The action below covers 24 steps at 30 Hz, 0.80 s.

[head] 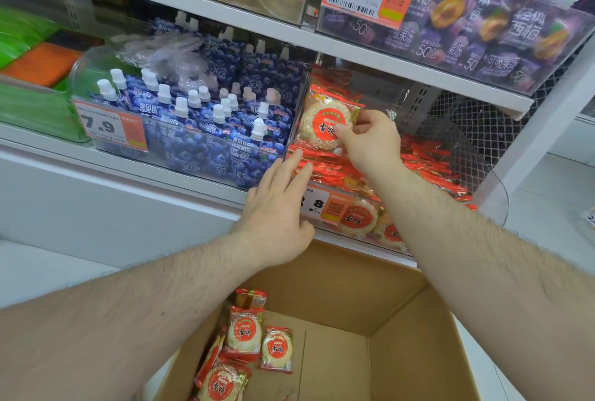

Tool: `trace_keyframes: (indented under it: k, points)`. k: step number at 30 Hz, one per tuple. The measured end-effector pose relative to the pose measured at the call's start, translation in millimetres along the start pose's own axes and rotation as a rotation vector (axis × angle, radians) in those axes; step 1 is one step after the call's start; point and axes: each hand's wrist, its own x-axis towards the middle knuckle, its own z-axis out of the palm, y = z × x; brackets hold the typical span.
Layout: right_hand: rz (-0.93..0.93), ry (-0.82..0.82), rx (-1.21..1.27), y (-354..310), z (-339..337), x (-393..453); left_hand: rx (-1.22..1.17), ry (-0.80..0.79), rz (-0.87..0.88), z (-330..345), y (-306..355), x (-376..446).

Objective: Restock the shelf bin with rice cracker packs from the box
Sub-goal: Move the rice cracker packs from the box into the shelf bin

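Rice cracker pack [326, 122] stands upright on its edge at the left end of the shelf bin [351, 207], its round face turned toward the camera, against the bin's clear left wall. The right hand [370, 143] pinches its right edge between thumb and fingertips, so this hand is the one on the pack. The left hand [277, 207] lies lower and to the left, fingers straight and grasping nothing, fingertips touching the red packs [322, 165] at the bin's front left corner. More packs lie flat deeper and to the right in the bin. Directly below both arms, the box [338, 329] sits open with several packs [244, 333] left along its left side. Judging from this, the held pack only needs seating downward onto the pile.
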Motion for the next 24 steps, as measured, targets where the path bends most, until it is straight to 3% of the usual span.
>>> trace_keyframes:
  k: [9,17,22,24]
  points:
    - [0.025,-0.021,-0.101,-3,10,-1,-0.003,0.013,-0.006,4,3,2]
    - [0.053,-0.030,-0.068,-3,3,-9,0.046,0.146,0.066,0,2,-3]
    - [0.061,0.051,-0.123,1,-3,-21,0.020,0.247,0.136,-4,4,-4]
    - [-0.081,0.182,-0.167,4,-8,-39,-0.052,0.163,0.127,-6,7,-7]
